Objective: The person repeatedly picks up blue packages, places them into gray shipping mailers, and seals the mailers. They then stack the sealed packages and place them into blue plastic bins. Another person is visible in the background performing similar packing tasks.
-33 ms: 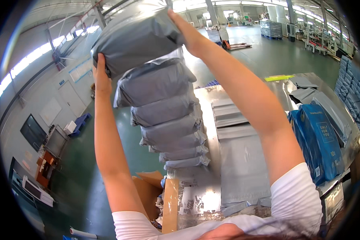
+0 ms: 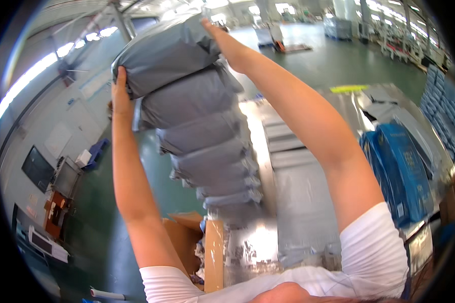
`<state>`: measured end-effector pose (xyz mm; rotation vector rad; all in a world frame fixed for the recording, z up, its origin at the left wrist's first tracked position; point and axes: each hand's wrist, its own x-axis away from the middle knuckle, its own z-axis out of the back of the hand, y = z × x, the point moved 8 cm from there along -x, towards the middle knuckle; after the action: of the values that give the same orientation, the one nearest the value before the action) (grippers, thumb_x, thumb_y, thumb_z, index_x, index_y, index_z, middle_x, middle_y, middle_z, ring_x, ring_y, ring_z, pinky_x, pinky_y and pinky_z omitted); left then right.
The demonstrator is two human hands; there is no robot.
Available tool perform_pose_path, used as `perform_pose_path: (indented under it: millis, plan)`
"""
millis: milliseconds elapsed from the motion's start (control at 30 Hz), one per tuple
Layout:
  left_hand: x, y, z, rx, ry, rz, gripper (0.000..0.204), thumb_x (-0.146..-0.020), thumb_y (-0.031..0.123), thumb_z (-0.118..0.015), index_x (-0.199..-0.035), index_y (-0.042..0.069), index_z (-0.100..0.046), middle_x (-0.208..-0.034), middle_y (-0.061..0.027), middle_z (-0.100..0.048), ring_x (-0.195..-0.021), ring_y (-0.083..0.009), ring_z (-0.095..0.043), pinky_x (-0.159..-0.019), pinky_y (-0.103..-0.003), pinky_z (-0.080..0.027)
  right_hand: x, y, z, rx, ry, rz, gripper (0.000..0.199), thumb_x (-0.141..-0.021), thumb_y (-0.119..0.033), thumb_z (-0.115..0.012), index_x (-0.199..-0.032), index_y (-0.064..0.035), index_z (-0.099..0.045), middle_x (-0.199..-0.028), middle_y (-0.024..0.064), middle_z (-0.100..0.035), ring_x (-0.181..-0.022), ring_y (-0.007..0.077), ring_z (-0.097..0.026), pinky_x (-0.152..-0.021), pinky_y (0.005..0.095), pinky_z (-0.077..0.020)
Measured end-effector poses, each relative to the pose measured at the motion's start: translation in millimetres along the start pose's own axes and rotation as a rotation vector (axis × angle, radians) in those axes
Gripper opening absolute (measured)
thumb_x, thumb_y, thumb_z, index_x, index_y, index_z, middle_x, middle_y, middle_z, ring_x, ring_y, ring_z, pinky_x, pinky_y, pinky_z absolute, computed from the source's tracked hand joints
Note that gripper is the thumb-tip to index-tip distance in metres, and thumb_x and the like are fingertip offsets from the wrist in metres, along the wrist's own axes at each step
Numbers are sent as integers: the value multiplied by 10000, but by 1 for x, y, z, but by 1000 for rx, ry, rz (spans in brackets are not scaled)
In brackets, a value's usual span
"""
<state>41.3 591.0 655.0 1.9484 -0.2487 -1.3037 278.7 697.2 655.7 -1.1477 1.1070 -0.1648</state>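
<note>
Landmark: tall stack of grey parcels (image 2: 207,151), standing on the near left part of the shiny desk (image 2: 298,202).

Far left of the stack, down on the green floor: a dark screen (image 2: 37,168) and an orange-brown machine (image 2: 53,212) against the wall. Too small to tell more.

Left hand (image 2: 120,96): pressed flat against the left end of the top parcel (image 2: 167,53), fingers pointing up, thumb side toward the bag. Open-palm contact, not a closed fist.

Top parcel: grey plastic bag, plump, tilted, lying on the uppermost layer of the stack. Parcels below it lean slightly and overlap one another down to the desk.

Below the stack, at the near edge: an open cardboard box (image 2: 187,242), flaps up, beside the desk edge.

Right hand (image 2: 227,43): on the right end of the top parcel, fingers mostly hidden behind the bag; it seems to grip the bag, but the finger closure cannot be seen.

Right of the stack: flat grey bags (image 2: 288,151) lying on the desk, then a blue bag (image 2: 399,171) near the right edge.
</note>
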Motion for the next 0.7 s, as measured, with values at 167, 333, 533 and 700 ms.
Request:
perform_pose_path:
  millis: [167,333,533,700]
  plan:
    - [72,24,36,-708,235,-538,285,-874,245,-499,-960,-26,-532,-894,-96,-527,-824,-171,-509,-700,-296,-426,101,84,9,131,-130,-21,581,-883,-468,-359,-1299,-62,-359,-1313,99,-379,-1224,204,-316,-1013,319,-220]
    - [274,-114,-185,-454,-592,-270,231,-719,86,-605,-925,-3,-550,-1004,-141,-542,-942,-293,-509,-818,-365,-400,418,206,155,787,53,-444,465,-840,-191,-521,-1268,-65,-393,-1300,112,-387,-1221,233,-342,-1001,356,-265]
    - [555,-315,-254,-824,-1300,53,620,-751,334,-606,-1265,72,-381,-1338,-217,-282,-1258,-365,-226,-968,-579,-183,741,213,98,693,397,-941,315,-762,-97,-550,-1070,-36,-525,-1156,140,-487,-1053,276,-474,-887,340,-384]
    - [615,-355,-267,-945,-1369,-28,674,-756,418,-570,-1303,96,-342,-1374,-210,-226,-1289,-355,-169,-986,-601,-87,766,139,108,1059,403,-913,376,-700,-126,-608,-1058,-42,-529,-1163,160,-469,-1079,329,-440,-919,399,-356]
